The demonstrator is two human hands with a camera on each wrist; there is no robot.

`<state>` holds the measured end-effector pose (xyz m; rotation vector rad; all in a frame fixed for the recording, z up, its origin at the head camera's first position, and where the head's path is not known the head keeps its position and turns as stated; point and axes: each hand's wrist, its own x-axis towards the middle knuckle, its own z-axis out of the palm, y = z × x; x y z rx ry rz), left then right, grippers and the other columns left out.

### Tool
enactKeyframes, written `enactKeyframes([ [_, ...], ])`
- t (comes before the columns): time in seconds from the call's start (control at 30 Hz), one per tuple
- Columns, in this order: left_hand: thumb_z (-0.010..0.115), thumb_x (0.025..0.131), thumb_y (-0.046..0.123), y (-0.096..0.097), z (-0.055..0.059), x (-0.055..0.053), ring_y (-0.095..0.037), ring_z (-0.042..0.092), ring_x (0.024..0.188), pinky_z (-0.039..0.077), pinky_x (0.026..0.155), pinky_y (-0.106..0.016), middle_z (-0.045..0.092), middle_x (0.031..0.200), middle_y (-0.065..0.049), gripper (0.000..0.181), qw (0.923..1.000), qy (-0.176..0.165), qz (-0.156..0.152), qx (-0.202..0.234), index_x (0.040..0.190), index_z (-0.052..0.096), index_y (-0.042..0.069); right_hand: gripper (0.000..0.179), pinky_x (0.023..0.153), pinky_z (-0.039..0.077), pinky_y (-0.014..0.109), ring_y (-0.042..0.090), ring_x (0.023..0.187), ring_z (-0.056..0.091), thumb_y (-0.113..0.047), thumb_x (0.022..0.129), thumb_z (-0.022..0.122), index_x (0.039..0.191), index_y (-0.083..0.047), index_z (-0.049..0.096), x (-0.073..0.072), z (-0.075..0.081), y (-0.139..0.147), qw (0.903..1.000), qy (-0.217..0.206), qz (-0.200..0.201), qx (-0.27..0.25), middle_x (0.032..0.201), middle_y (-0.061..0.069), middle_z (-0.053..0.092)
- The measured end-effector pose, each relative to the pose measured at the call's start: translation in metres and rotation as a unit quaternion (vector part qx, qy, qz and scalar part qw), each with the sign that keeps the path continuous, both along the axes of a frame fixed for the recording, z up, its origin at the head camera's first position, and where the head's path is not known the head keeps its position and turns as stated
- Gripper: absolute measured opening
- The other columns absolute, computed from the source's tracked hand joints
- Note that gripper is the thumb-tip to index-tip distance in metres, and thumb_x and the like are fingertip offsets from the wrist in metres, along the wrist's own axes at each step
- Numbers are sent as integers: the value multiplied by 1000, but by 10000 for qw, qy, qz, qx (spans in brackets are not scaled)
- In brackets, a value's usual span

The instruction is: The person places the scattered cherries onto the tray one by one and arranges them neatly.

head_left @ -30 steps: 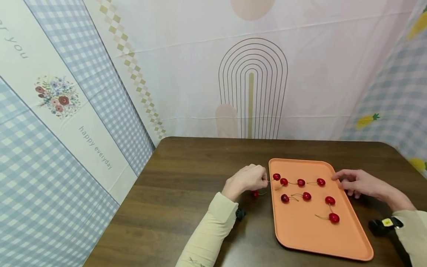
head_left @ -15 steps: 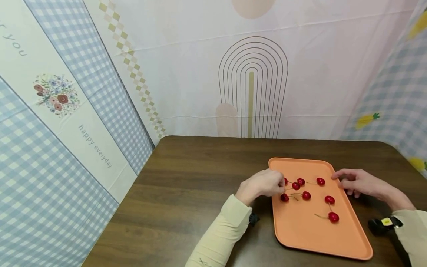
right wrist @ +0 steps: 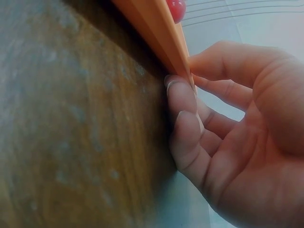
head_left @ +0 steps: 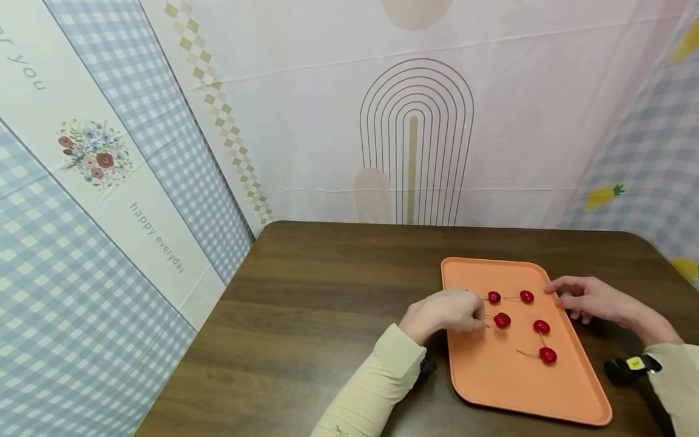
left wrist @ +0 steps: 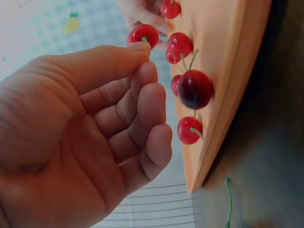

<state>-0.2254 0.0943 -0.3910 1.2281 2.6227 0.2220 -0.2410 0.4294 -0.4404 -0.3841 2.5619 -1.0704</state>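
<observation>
Over the left part of the orange tray (head_left: 519, 388), my left hand (head_left: 448, 312) pinches a red cherry (left wrist: 143, 35) between thumb and fingertip, apparently by its stem, as the left wrist view shows. A dark cherry (left wrist: 194, 90) and another red cherry (left wrist: 189, 130) lie on the tray beneath that hand, hidden behind it in the head view. Farther along the tray are several stemmed cherries, among them one at the back (head_left: 526, 297) and one nearer the front (head_left: 548, 355). My right hand (head_left: 597, 299) grips the tray's right rim, thumb on top and fingers below.
The tray lies on a dark wooden table (head_left: 306, 315). A green stem (left wrist: 229, 202) shows beside the tray in the left wrist view. Patterned cloths (head_left: 306, 121) hang behind the table and along both sides.
My left hand has moved right from beside the tray's left edge to over the tray, carrying the cherry along. It now covers cherries that showed before. The right hand stays at the rim.
</observation>
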Motion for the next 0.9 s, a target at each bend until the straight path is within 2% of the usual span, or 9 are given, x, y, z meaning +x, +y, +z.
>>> enactKeyframes([
  [0.1,57,96,21,4,-2,3,-1,35,53,29,51,-14,41,62,11,32,9997,15,-177,-157,66,50,22,35,54,49,30,18,63,55,-18,100,54,127,4,52,1,0,0,10000,10,-17,18,78,1,57],
  [0.17,57,97,22,7,-3,6,-1,35,53,29,51,-15,40,62,10,31,9993,-100,-275,-216,67,50,22,35,55,49,30,18,63,55,-18,100,54,127,4,52,2,0,0,10000,2,-22,16,79,1,56],
  [0.4,63,95,29,14,-8,11,1,45,62,34,56,-11,54,71,15,16,9974,-129,-484,-512,80,67,26,35,55,49,30,18,64,55,-19,100,54,127,4,52,3,-1,0,10000,-7,-57,12,79,1,56],
  [0.67,67,93,34,16,-12,16,1,45,58,35,53,-13,54,70,15,15,9963,-253,-264,-779,80,67,26,35,55,49,31,18,64,55,-19,100,54,127,3,51,5,1,-2,10000,-31,-54,6,79,1,56],
  [0.9,64,95,31,18,-14,19,-2,38,51,30,49,-16,44,60,11,30,9944,-330,-137,-992,67,58,24,35,54,48,30,18,64,55,-18,100,53,127,4,51,6,3,-3,10000,-24,-55,28,79,2,56],
])
